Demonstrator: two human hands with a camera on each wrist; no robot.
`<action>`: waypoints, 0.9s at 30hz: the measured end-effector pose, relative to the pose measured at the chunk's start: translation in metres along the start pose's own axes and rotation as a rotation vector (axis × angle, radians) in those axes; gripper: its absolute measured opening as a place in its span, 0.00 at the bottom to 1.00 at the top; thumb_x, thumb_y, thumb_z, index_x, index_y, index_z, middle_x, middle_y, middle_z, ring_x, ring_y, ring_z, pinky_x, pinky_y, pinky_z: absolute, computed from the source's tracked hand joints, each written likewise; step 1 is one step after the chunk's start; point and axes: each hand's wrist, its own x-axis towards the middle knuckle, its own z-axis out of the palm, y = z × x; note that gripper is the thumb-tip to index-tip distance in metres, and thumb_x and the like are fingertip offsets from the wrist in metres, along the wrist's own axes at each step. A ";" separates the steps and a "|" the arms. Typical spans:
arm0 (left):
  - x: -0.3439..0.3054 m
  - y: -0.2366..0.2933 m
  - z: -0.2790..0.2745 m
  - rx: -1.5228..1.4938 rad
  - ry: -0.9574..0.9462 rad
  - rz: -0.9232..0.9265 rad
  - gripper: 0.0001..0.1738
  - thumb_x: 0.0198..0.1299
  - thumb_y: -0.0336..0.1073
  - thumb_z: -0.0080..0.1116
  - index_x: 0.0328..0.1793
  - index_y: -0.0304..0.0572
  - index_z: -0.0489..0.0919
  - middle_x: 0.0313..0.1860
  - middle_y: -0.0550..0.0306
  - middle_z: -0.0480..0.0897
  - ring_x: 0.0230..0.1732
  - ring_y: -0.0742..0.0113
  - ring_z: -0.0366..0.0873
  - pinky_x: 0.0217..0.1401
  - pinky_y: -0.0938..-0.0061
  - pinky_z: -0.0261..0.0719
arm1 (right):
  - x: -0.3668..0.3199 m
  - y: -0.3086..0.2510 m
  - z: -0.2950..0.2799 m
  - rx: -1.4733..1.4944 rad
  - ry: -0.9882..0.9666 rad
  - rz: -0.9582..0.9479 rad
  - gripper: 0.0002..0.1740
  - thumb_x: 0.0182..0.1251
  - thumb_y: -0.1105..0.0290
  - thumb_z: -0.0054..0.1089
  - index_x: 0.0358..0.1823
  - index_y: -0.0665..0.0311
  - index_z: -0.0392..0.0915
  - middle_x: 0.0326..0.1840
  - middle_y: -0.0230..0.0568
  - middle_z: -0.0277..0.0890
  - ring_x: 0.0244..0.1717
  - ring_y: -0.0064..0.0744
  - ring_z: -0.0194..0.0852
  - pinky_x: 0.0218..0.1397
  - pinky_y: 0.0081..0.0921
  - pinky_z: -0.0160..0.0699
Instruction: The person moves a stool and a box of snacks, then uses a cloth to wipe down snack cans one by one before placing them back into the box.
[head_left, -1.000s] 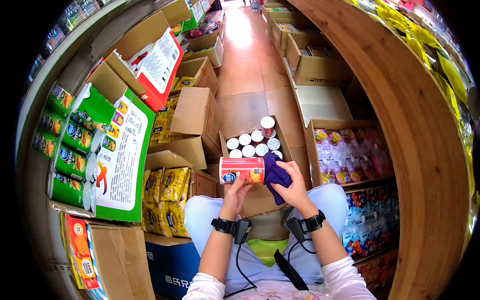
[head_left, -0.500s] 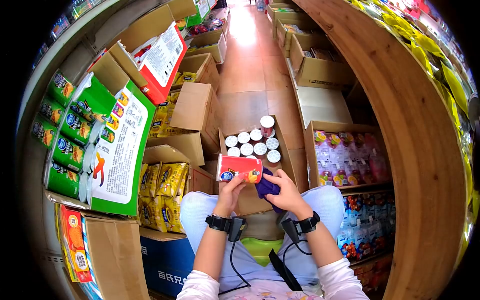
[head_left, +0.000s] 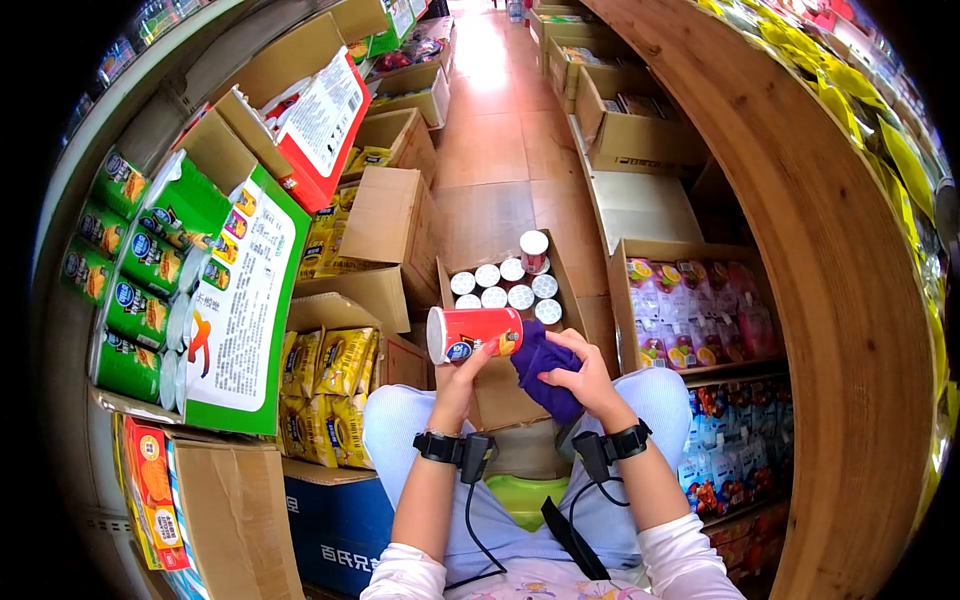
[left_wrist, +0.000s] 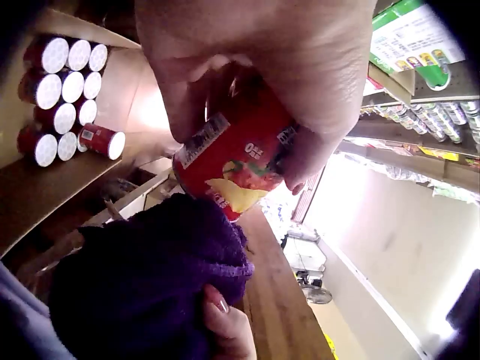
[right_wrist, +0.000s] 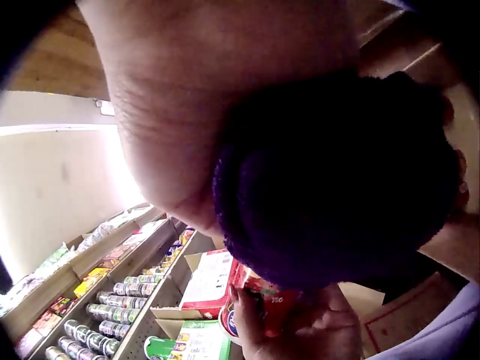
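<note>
My left hand (head_left: 460,385) grips a red chip canister (head_left: 485,330) lying sideways, its white lid end to the left, thumb along the printed side. In my right hand (head_left: 592,382) is a bunched purple cloth (head_left: 546,372), which meets the right end of the canister. Seen from the left wrist, the cloth (left_wrist: 150,277) sits against the canister's base end, with the right thumb pressed on it. The right wrist view has the cloth (right_wrist: 337,180) filling the palm and hiding most of the fingers.
Beyond the hands, an open carton (head_left: 508,400) contains several canisters (head_left: 520,297) with white lids, one standing higher. Green canisters (head_left: 135,310) and yellow snack packs (head_left: 345,360) fill boxes on the left. At right are boxed drink pouches (head_left: 690,310) under a wooden shelf edge (head_left: 840,300).
The canister has shifted slightly left. The cloth, bunched low under the right fingers half a second ago, now spreads wider at the canister's end, and the right hand has moved a little right.
</note>
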 end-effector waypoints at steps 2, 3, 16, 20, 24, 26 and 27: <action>0.001 -0.002 0.000 0.036 0.003 -0.005 0.20 0.56 0.28 0.65 0.55 0.38 0.75 0.50 0.59 0.80 0.49 0.72 0.78 0.52 0.77 0.74 | 0.000 0.000 0.000 -0.015 0.032 0.006 0.31 0.41 0.79 0.68 0.53 0.73 0.76 0.40 0.36 0.69 0.44 0.28 0.71 0.52 0.21 0.69; 0.001 -0.002 -0.001 0.053 -0.004 -0.010 0.20 0.56 0.29 0.65 0.56 0.38 0.75 0.50 0.59 0.80 0.49 0.72 0.78 0.52 0.77 0.75 | 0.000 0.000 0.001 -0.022 0.048 0.010 0.31 0.41 0.79 0.68 0.53 0.73 0.77 0.40 0.36 0.69 0.44 0.28 0.71 0.52 0.22 0.69; -0.003 0.002 -0.009 -0.039 -0.076 -0.238 0.23 0.62 0.36 0.58 0.62 0.38 0.69 0.54 0.53 0.78 0.52 0.64 0.79 0.53 0.68 0.80 | 0.001 0.002 -0.002 -0.200 0.066 -0.115 0.30 0.40 0.79 0.67 0.52 0.69 0.77 0.41 0.39 0.68 0.45 0.33 0.71 0.53 0.25 0.71; -0.002 -0.003 -0.007 -0.259 -0.092 -0.232 0.21 0.63 0.35 0.57 0.60 0.38 0.70 0.53 0.53 0.79 0.51 0.64 0.80 0.54 0.67 0.80 | 0.001 0.006 -0.001 -0.262 0.053 -0.126 0.27 0.40 0.78 0.67 0.49 0.70 0.78 0.41 0.41 0.68 0.45 0.36 0.72 0.53 0.27 0.72; -0.003 0.001 -0.004 -0.238 -0.076 -0.206 0.21 0.62 0.32 0.57 0.60 0.38 0.70 0.53 0.53 0.79 0.51 0.63 0.80 0.54 0.67 0.80 | 0.000 0.008 0.003 -0.294 0.035 -0.116 0.26 0.40 0.77 0.66 0.47 0.70 0.78 0.41 0.43 0.68 0.44 0.38 0.72 0.52 0.28 0.73; -0.005 0.003 -0.003 -0.225 -0.078 -0.186 0.21 0.62 0.31 0.57 0.60 0.37 0.70 0.53 0.52 0.79 0.52 0.63 0.80 0.54 0.68 0.80 | 0.000 0.007 0.003 -0.310 0.020 -0.079 0.27 0.39 0.78 0.66 0.48 0.70 0.77 0.42 0.40 0.67 0.45 0.33 0.71 0.52 0.25 0.71; -0.005 0.003 -0.002 -0.212 -0.076 -0.185 0.21 0.62 0.30 0.57 0.61 0.37 0.70 0.53 0.52 0.79 0.52 0.63 0.80 0.54 0.68 0.80 | 0.000 0.005 0.003 -0.321 0.020 -0.064 0.27 0.39 0.78 0.66 0.49 0.70 0.77 0.42 0.40 0.67 0.45 0.33 0.71 0.52 0.25 0.71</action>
